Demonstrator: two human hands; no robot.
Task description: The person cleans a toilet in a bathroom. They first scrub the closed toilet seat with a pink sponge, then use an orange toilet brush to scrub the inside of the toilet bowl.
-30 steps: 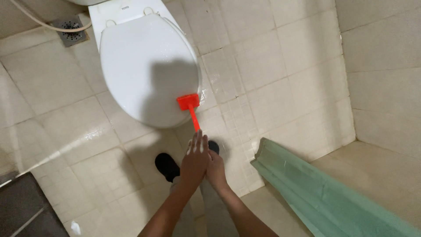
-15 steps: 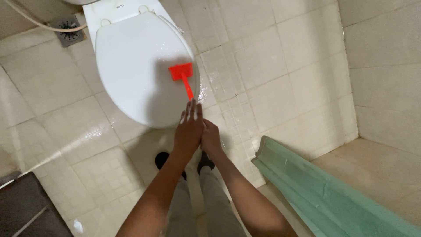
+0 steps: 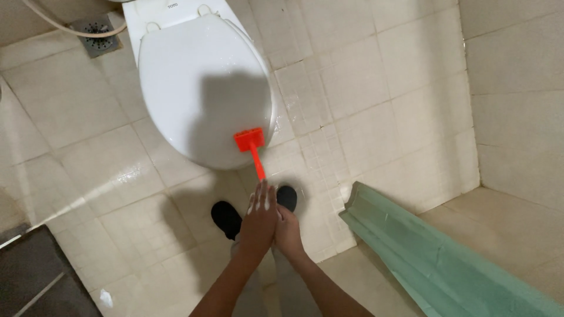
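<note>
Left hand (image 3: 259,218) and right hand (image 3: 287,230), fingers pressed together, seemingly clasp the red brush (image 3: 251,148) on the toilet lid's (image 3: 194,76) near edge.

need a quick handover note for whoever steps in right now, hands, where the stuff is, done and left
Left hand and right hand: pressed together, both closed around the lower end of the red brush handle.
Brush: its head rests on the front right edge of the closed white toilet lid, handle pointing back toward the hands.
Around: shoes on the tiled floor just below the bowl, a floor drain with a hose at top left, a green ledge to the right.
Done: lid and nearby tiles show wet patches.
Left: cannot tell how much of the lid has been scrubbed; the rear of the lid looks drier.
</note>
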